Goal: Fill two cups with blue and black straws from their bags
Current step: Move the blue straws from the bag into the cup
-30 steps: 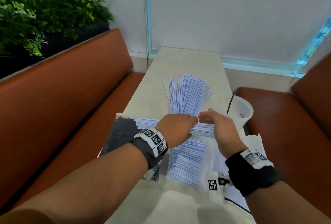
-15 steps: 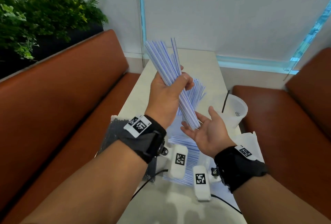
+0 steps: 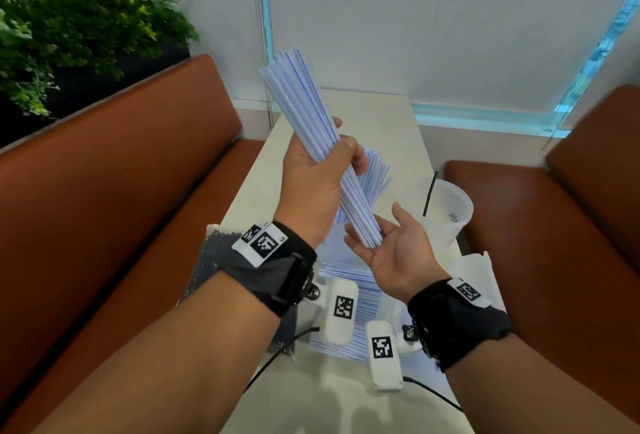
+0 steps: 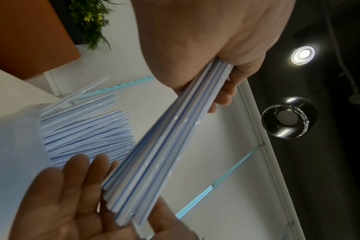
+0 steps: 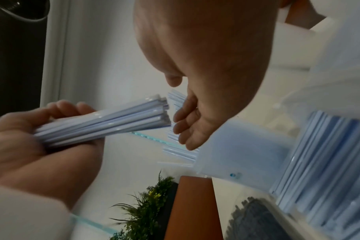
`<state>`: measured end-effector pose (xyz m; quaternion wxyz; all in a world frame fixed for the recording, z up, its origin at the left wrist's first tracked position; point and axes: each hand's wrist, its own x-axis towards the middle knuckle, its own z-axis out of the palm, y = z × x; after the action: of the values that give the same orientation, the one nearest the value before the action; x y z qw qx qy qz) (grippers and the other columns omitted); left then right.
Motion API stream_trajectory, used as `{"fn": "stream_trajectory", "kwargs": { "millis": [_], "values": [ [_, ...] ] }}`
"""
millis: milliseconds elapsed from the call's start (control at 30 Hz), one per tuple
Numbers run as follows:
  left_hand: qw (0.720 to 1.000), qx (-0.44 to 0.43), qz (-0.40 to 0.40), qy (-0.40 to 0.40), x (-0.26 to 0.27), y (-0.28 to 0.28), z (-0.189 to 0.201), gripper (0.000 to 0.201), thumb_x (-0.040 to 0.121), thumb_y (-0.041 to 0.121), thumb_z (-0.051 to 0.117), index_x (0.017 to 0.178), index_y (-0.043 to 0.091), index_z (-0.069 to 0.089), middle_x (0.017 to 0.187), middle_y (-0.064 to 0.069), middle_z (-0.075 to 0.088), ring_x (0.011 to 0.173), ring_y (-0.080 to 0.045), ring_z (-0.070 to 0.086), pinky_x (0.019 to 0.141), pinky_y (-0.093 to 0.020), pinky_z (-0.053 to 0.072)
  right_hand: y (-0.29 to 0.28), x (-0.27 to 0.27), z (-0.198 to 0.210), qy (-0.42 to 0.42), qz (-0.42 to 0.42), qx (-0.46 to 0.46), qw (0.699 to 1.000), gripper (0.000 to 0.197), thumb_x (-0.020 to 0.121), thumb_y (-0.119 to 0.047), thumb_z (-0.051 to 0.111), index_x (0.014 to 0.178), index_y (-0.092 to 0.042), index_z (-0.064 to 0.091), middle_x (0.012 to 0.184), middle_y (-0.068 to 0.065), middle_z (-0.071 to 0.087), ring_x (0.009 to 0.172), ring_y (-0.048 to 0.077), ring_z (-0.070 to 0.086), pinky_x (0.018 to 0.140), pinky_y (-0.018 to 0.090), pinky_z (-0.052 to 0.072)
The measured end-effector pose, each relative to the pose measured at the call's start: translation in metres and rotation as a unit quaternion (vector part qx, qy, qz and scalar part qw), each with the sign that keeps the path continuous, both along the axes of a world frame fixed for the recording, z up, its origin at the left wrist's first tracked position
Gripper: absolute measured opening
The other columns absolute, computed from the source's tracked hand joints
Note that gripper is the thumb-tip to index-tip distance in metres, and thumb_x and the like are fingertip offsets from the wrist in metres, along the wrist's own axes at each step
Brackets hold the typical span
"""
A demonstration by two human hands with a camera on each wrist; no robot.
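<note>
Above the tabletop (image 3: 346,395), a bundle of blue straws (image 3: 322,153) is gripped by the left hand (image 3: 311,180); its lower end is touched by the spread right hand (image 3: 398,253).

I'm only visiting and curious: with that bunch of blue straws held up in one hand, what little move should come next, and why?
Probably tap the bundle of blue straws down on the open right hand to even its ends. The left hand grips it mid-length, tilted, its lower ends just at the right palm. The cup of blue straws stands behind, so a squared bundle should slide in more easily.
</note>
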<state>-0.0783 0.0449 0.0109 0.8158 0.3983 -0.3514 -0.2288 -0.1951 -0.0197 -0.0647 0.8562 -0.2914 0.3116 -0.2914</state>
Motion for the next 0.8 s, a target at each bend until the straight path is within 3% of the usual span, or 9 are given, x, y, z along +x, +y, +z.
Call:
{"fn": "stream_trajectory", "kwargs": {
  "millis": [100,167,267,333,433,567,667,733,800],
  "values": [
    [1.000,0.026,0.002,-0.013,-0.006,0.000,-0.005,0.020,0.085,0.020,0.069,0.091,0.038,0.065,0.072,-0.008,0.064,0.066,-0.028,0.063,0.068,-0.035,0.055,0.004,0.003,0.004,0.015,0.073,-0.048,0.996,0.069,0.101,-0.057,0.043,0.118,0.004,0.070,0.111,0.020,0.070,0.107,0.032,0.067,0.101,0.048,0.053],
    [1.000,0.029,0.005,0.006,-0.003,0.000,-0.008,0.021,0.085,0.017,0.069,0.089,0.038,0.066,0.073,-0.009,0.063,0.064,-0.027,0.061,0.067,-0.037,0.054,0.008,0.005,0.004,0.067,0.078,-0.150,0.983,0.065,0.099,-0.059,0.045,0.118,-0.002,0.071,0.112,0.014,0.072,0.108,0.029,0.067,0.099,0.044,0.053],
    [0.999,0.034,0.005,0.017,0.004,0.000,-0.011,0.022,0.085,0.016,0.069,0.087,0.038,0.067,0.073,-0.008,0.063,0.063,-0.027,0.060,0.067,-0.040,0.054,0.009,-0.001,0.001,0.109,0.039,-0.441,0.890,0.042,0.086,-0.053,0.064,0.115,-0.023,0.068,0.108,-0.005,0.072,0.101,0.013,0.066,0.090,0.032,0.052],
    [0.999,0.046,-0.002,-0.001,0.002,0.002,-0.016,0.021,0.084,0.019,0.068,0.085,0.040,0.068,0.072,-0.006,0.064,0.064,-0.024,0.063,0.066,-0.038,0.055,0.012,0.000,0.000,0.130,0.104,-0.532,0.830,0.038,0.079,-0.048,0.072,0.110,-0.028,0.064,0.097,-0.011,0.071,0.087,0.006,0.065,0.080,0.023,0.052],
    [0.998,0.059,-0.031,0.000,0.005,0.005,-0.019,0.020,0.082,0.017,0.069,0.088,0.036,0.069,0.073,-0.007,0.064,0.066,-0.025,0.064,0.069,-0.040,0.056,0.010,0.005,-0.002,0.223,0.120,-0.582,0.773,0.032,0.079,-0.052,0.069,0.086,-0.022,0.058,0.072,-0.004,0.059,0.061,0.008,0.051,0.061,0.027,0.045],
    [0.993,0.067,-0.079,0.053,0.025,0.004,-0.008,0.034,0.084,0.007,0.070,0.113,0.018,0.055,0.081,-0.010,0.065,0.074,-0.025,0.068,0.074,-0.040,0.057,0.005,0.009,-0.008,0.293,0.120,-0.604,0.731,0.025,0.091,-0.043,0.062,0.079,-0.027,0.047,0.071,0.001,0.059,0.058,0.011,0.050,0.059,0.033,0.043],
    [0.993,0.086,-0.085,-0.008,0.026,-0.002,0.005,0.021,0.084,0.007,0.067,0.102,0.012,0.058,0.073,-0.007,0.064,0.068,-0.025,0.064,0.071,-0.037,0.056,0.000,0.017,-0.008,0.336,0.103,-0.626,0.697,0.032,0.092,-0.046,0.061,0.075,-0.030,0.039,0.064,-0.005,0.049,0.053,0.009,0.044,0.053,0.029,0.033],
    [0.996,0.067,-0.045,-0.035,0.036,-0.007,0.018,0.011,0.085,0.002,0.062,0.087,0.012,0.057,0.067,-0.005,0.060,0.061,-0.024,0.059,0.065,-0.036,0.053,-0.009,0.020,-0.008,0.379,0.082,-0.660,0.643,0.038,0.087,-0.057,0.064,0.080,-0.028,0.040,0.072,-0.007,0.048,0.058,0.010,0.044,0.052,0.029,0.030],
    [0.999,0.027,0.023,-0.006,0.056,-0.017,0.029,0.017,0.086,-0.002,0.060,0.082,0.014,0.055,0.065,-0.002,0.058,0.058,-0.023,0.057,0.063,-0.036,0.052,-0.020,0.019,-0.012,0.428,0.079,-0.678,0.593,0.040,0.083,-0.063,0.066,0.101,-0.032,0.048,0.097,-0.010,0.053,0.073,0.012,0.053,0.058,0.028,0.037]
  ]
}}
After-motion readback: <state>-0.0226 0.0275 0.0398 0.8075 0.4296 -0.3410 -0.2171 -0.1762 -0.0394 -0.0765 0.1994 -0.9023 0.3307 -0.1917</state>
